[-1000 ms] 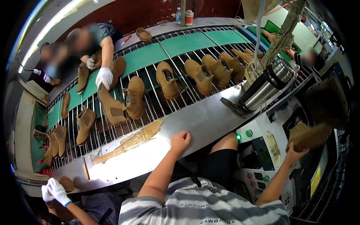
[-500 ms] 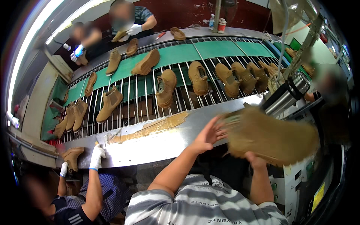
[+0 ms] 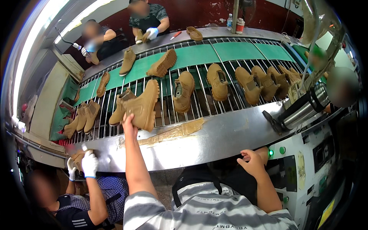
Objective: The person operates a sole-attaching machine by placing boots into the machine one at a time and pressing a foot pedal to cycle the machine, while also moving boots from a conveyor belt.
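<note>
A tan ankle boot (image 3: 145, 105) with a chunky lugged sole is in my left hand (image 3: 129, 123), whose fingers close around its upper end. It is tilted over the near side of the metal-rod rack (image 3: 165, 115), partly hiding another tan boot (image 3: 118, 109) behind it. Over the steel ledge's near edge on the right, my right hand (image 3: 250, 161) is empty, its fingers bent and apart. A tan shape just behind that hand is too covered to make out. Beside it stands a white control panel (image 3: 283, 150) with a lit green button.
Several tan boots line the rack, which has a green belt (image 3: 195, 55) along it. On the right, a steel flask (image 3: 306, 107) lies slanted above the ledge (image 3: 214, 138). At lower left, a co-worker's gloved hands (image 3: 90, 164) handle a boot; two other people work across the rack.
The boot has moved from the right side to over the rack at left, now in my left hand. My right hand has let go of it and is empty.
</note>
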Tool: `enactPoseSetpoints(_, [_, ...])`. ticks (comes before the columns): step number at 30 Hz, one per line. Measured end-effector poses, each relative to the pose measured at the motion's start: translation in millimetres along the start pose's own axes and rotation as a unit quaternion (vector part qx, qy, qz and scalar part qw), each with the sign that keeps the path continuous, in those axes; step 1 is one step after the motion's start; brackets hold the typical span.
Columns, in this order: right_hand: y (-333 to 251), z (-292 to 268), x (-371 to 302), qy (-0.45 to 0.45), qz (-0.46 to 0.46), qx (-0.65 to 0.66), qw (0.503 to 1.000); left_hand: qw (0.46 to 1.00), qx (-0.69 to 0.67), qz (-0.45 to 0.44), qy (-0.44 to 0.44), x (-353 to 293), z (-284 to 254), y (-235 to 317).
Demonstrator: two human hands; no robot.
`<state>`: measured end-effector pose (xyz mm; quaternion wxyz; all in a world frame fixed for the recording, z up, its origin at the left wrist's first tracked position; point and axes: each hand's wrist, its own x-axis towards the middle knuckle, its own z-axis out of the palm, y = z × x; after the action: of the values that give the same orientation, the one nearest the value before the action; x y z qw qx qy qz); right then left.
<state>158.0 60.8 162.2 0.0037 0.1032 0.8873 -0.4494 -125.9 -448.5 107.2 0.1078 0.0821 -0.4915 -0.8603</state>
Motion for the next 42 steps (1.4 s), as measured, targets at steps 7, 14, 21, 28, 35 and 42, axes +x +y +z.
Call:
enactPoseSetpoints(7, [63.7,18.4,-7.0,0.053,0.113,-0.039,0.991,0.894,0.406,0.190,0.013,47.4,30.1,-95.2])
enactPoseSetpoints(14, [129.5,19.8,12.8,0.234,0.117,-0.199,0.944,0.628,0.640,0.443,0.006,32.2,167.2,-50.2])
enactPoseSetpoints(21, [157.7,40.9,48.7,0.275,0.118,-0.306,0.904,0.411,0.855,0.303,-0.092,227.5,231.1,-115.4])
enactPoseSetpoints(28, [166.8,37.0,59.2,0.295,0.077,-0.311,0.900,0.259,0.953,0.141,-0.065,340.2,232.7,-180.5])
enactPoseSetpoints(35, [136.2,26.0,65.7,0.261,0.097,-0.259,0.925,0.304,0.938,0.139,-0.089,327.0,264.3,-152.2])
enactPoseSetpoints(42, [142.3,25.9,35.3,0.288,0.073,-0.245,0.923,0.643,0.752,0.101,-0.106,213.9,280.2,-29.4])
